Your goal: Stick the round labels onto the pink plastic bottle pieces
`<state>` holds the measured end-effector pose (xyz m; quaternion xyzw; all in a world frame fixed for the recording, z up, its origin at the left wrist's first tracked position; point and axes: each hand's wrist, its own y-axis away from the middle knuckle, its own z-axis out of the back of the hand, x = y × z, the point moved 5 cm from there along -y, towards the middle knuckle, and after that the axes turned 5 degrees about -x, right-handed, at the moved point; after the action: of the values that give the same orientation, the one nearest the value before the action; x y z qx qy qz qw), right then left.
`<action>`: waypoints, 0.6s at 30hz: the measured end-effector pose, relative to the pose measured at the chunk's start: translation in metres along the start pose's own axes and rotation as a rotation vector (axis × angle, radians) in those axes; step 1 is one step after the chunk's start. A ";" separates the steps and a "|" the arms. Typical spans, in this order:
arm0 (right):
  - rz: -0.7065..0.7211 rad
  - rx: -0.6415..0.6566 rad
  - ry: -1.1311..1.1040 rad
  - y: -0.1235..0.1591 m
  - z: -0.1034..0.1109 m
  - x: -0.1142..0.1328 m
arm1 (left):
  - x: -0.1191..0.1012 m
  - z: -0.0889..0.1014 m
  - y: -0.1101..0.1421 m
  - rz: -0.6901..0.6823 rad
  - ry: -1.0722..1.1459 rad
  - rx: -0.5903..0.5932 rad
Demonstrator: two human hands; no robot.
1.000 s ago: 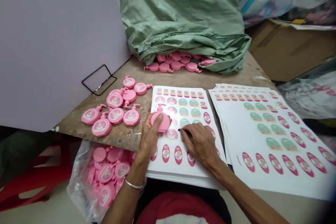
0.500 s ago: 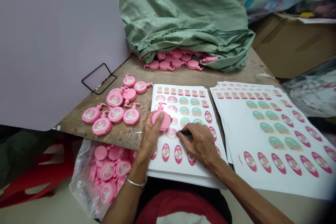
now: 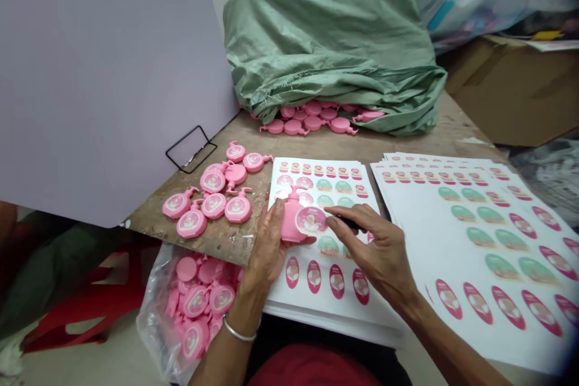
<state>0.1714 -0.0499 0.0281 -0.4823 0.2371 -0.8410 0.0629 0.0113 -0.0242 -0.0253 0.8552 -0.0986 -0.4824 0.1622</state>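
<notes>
My left hand [image 3: 270, 244] is closed around a pink toy pump bottle [image 3: 289, 220], held upright over the sticker sheet [image 3: 312, 253]. An oval pink sticker [image 3: 312, 219] is off the sheet and overlaps the bottle's right side. Its right edge meets the finger and thumb tips of my right hand [image 3: 377, 241]. That hand also grips a dark slim tool [image 3: 347, 222], whose kind I cannot make out. Left of the sheet lie several pink pump bottles [image 3: 213, 205], most with a round label on the face.
More sticker sheets [image 3: 407, 223] lie stacked on the right. A green sack [image 3: 330, 30] at the back spills pink bottles. Below the table's left edge hangs a clear plastic bag [image 3: 151, 307] of bottles. A grey panel [image 3: 99, 72] and black wire frame [image 3: 191, 149] stand left.
The sticker has come off the sheet and up to the bottle in my right fingers. My left hand has turned the bottle slightly. The whole view has shifted a little.
</notes>
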 end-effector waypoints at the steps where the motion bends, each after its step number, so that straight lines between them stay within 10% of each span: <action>1: 0.013 0.005 0.005 -0.003 0.000 0.003 | 0.000 -0.004 0.003 0.030 0.013 0.007; 18: 0.112 0.051 0.073 0.001 -0.005 0.010 | 0.006 -0.016 0.015 0.055 0.073 0.039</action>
<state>0.1621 -0.0520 0.0334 -0.4355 0.2442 -0.8590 0.1134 0.0281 -0.0366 -0.0164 0.8721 -0.1253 -0.4443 0.1622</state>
